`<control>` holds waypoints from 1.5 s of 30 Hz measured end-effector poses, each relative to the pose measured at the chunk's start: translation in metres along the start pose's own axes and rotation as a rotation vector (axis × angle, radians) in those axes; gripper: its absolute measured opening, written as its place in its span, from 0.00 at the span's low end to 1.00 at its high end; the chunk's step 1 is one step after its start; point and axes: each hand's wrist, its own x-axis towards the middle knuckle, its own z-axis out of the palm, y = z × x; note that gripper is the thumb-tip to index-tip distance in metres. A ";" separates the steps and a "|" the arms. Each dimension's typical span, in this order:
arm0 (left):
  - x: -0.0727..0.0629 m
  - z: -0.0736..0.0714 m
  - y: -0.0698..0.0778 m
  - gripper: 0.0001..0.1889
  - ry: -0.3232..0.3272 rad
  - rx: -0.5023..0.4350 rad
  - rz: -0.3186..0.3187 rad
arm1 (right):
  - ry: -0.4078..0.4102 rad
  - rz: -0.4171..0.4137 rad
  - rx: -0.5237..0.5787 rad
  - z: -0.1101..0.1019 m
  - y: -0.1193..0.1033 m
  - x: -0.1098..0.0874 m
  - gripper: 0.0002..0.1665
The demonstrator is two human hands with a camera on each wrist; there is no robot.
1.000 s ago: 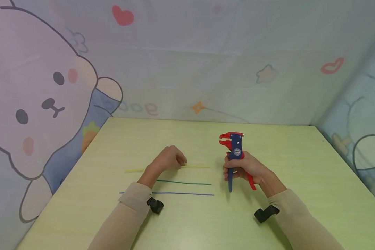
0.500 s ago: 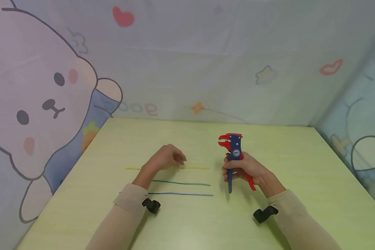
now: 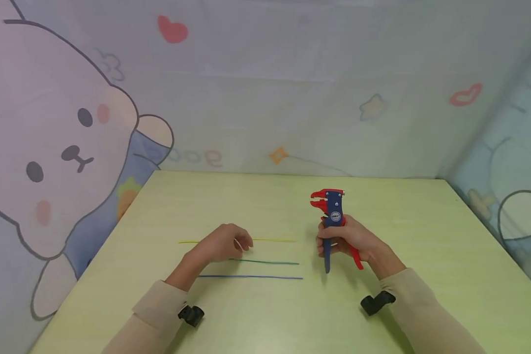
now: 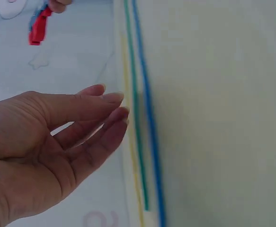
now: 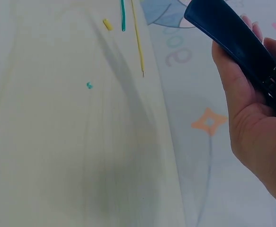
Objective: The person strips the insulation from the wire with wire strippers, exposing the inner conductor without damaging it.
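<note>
Three thin wires lie roughly parallel on the table: a yellow wire (image 3: 273, 240) farthest away, a green wire (image 3: 270, 262) in the middle and a blue wire (image 3: 252, 276) nearest. Over the yellow and green wires hovers my left hand (image 3: 223, 243), fingers loosely bent and thumb near the fingertips. In the left wrist view nothing is between that thumb and those fingers. My right hand (image 3: 354, 237) grips the handles of a red and blue wire stripper (image 3: 334, 202), held upright, its red jaws apart at the top. A thin bare tip shows on the yellow wire (image 5: 139, 45) in the right wrist view.
A yellow scrap (image 5: 108, 24) and a tiny green scrap (image 5: 89, 85) lie on the pale table (image 3: 380, 196) near the wire ends. Behind the table hangs a printed cloth (image 3: 256, 98) with a cartoon bear. Each wrist carries a small black camera (image 3: 191, 315).
My left hand has drawn back toward me and left, away from the yellow wire, which stays on the table. The right hand keeps holding the wire stripper in almost the same spot.
</note>
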 end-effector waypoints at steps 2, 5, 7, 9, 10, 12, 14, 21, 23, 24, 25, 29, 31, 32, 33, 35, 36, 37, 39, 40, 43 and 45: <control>-0.001 0.002 -0.005 0.14 0.008 0.026 -0.009 | -0.007 -0.002 0.005 -0.001 0.000 -0.001 0.03; -0.001 0.004 -0.010 0.14 0.027 0.051 -0.032 | -0.026 -0.004 0.020 -0.002 -0.001 -0.003 0.03; 0.000 0.006 -0.012 0.15 0.036 0.070 -0.030 | -0.035 -0.009 0.027 -0.003 -0.002 -0.004 0.04; 0.001 0.008 -0.013 0.15 0.043 0.100 -0.019 | -0.035 -0.013 0.034 -0.004 -0.003 -0.005 0.05; 0.001 0.010 -0.013 0.15 0.046 0.126 -0.012 | -0.034 -0.014 0.037 -0.004 -0.004 -0.005 0.05; 0.002 0.012 -0.012 0.15 0.049 0.183 0.001 | -0.032 -0.012 0.041 -0.004 -0.004 -0.006 0.05; 0.002 0.015 -0.010 0.16 0.049 0.255 -0.001 | -0.033 -0.009 0.042 -0.004 -0.005 -0.006 0.05; 0.000 0.018 0.001 0.20 0.011 0.407 -0.015 | -0.046 -0.007 0.039 -0.004 -0.004 -0.005 0.05; 0.000 0.017 0.000 0.21 -0.006 0.390 -0.019 | -0.047 -0.007 0.038 -0.004 -0.003 -0.005 0.05; 0.000 0.017 -0.002 0.22 -0.016 0.374 -0.017 | -0.049 -0.005 0.039 -0.004 -0.003 -0.004 0.05; 0.000 0.016 -0.004 0.23 -0.027 0.358 -0.019 | -0.052 -0.004 0.038 -0.004 -0.003 -0.004 0.05; -0.002 0.013 -0.014 0.27 -0.064 0.248 0.011 | -0.064 -0.003 0.033 -0.004 -0.001 -0.004 0.05; -0.003 0.011 -0.016 0.28 -0.075 0.182 0.030 | -0.070 -0.005 0.030 -0.004 -0.001 -0.003 0.05; -0.004 0.009 -0.017 0.28 -0.078 0.147 0.042 | -0.074 -0.006 0.029 -0.004 -0.001 -0.003 0.05; -0.004 0.007 -0.017 0.27 -0.078 0.112 0.055 | -0.077 -0.007 0.028 -0.004 -0.001 -0.003 0.05; -0.005 0.003 -0.015 0.26 -0.073 0.064 0.084 | -0.081 -0.007 0.027 -0.004 -0.001 -0.002 0.05; -0.006 0.000 -0.013 0.24 -0.066 0.042 0.093 | -0.082 -0.006 0.027 -0.004 -0.001 -0.002 0.04; -0.006 -0.002 -0.011 0.21 -0.057 0.026 0.102 | -0.082 -0.004 0.029 -0.004 -0.001 -0.002 0.04; -0.008 -0.006 -0.007 0.16 -0.034 -0.009 0.106 | -0.083 -0.002 0.030 -0.003 -0.002 -0.001 0.04; -0.008 -0.009 -0.005 0.14 -0.021 -0.021 0.106 | -0.084 -0.002 0.029 -0.003 -0.002 -0.001 0.04; -0.010 -0.014 0.003 0.12 0.016 -0.052 0.088 | -0.089 0.002 0.028 -0.004 -0.002 -0.002 0.04; -0.010 -0.017 0.008 0.12 0.038 -0.070 0.077 | -0.094 0.005 0.025 -0.004 -0.003 -0.002 0.04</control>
